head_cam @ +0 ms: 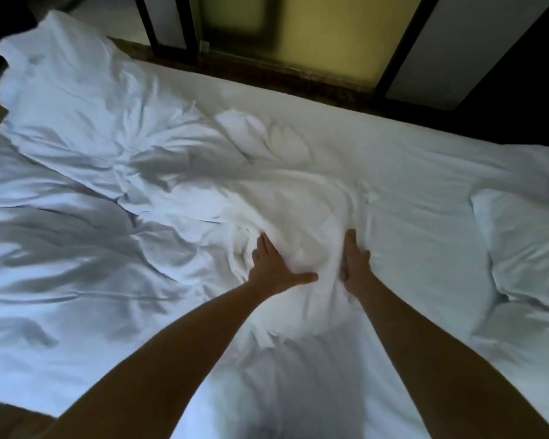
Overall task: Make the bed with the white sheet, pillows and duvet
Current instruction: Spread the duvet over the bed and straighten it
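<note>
Bed, viewed from above. White sheet [409, 147]: spread flat across the far and right part. Duvet [76, 153]: heaped in creases at left. Pillows [526, 242]: laid at the right edge. Mound of white fabric [311, 229]: flanked at centre by both hands; left hand [273, 264] pressed flat, fingers spread; right hand [355, 264] set edge-on against its right side, fingers straight. Dark-framed panels [298, 33]: ranged beyond the bed.

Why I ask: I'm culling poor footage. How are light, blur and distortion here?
Head view: dim, bluish light, no glare; a soft shadow falls on the sheet between the forearms; the duvet at left and the yellow panel behind are smeared by blur; the left hand and right hand look fairly sharp.
</note>
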### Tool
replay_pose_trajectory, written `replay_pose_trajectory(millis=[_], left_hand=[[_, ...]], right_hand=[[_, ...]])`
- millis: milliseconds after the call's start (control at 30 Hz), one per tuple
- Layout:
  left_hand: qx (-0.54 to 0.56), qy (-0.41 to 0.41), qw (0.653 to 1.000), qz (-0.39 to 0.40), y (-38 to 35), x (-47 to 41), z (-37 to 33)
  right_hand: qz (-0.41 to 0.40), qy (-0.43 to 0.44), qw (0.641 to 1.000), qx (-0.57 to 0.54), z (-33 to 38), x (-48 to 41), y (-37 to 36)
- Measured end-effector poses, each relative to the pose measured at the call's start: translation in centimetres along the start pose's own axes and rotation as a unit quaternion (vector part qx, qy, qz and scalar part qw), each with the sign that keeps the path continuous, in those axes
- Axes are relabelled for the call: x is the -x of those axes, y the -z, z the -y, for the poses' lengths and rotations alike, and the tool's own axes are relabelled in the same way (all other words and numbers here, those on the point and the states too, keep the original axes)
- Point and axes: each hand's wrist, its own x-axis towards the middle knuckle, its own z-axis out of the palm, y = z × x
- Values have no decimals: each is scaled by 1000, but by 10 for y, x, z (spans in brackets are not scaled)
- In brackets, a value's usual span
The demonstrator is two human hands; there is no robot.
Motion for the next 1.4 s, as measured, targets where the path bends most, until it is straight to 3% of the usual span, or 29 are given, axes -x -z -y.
replay_pose_trajectory(millis=[67,133,267,367,467,567,600,700,767,833,933,1000,1067,1133,1233,1333,1400], left_hand=[[15,50,998,-34,0,-12,-13],[-9,45,997,-67,11,-25,-25],[-93,-66,990,-84,54,-32,-59],[-72,-101,978,-171,128,-35,-103],[100,-70,960,-252,228,-54,-128],[362,-11,908,-209,280,-62,-117],[383,-13,906,-181,274,-56,-110],[165,-63,976,-128,225,-51,-93],[10,-122,977,-173,188,-40,-79],[-161,-238,936,-203,157,-35,-58],[-323,-440,829,-122,111,-29,-39],[-318,-510,794,-91,88,-29,-49],[-251,-545,793,-104,69,-34,-82],[-185,-546,806,-135,56,-38,-127],[-226,-445,865,-50,50,-55,-180],[-394,-380,837,-4,40,-91,-199],[-485,-289,823,57,29,-112,-194]], right_hand=[[83,18,996,-8,7,1,9],[127,55,989,49,18,3,19],[82,168,976,108,22,3,49],[51,127,941,309,-2,5,77],[128,43,951,279,-18,7,84],[207,31,949,237,-3,15,59],[216,43,949,225,3,15,47],[178,55,969,161,18,19,11],[141,22,987,70,23,18,-2],[153,12,985,-81,25,12,-4],[191,0,961,-200,27,10,4],[192,-32,960,-203,24,10,10],[197,-55,961,-188,22,6,17],[213,-58,957,-186,22,2,25],[193,-49,974,-104,23,-4,42],[146,-20,989,-21,29,-17,65],[116,-7,993,-8,33,-31,81]])
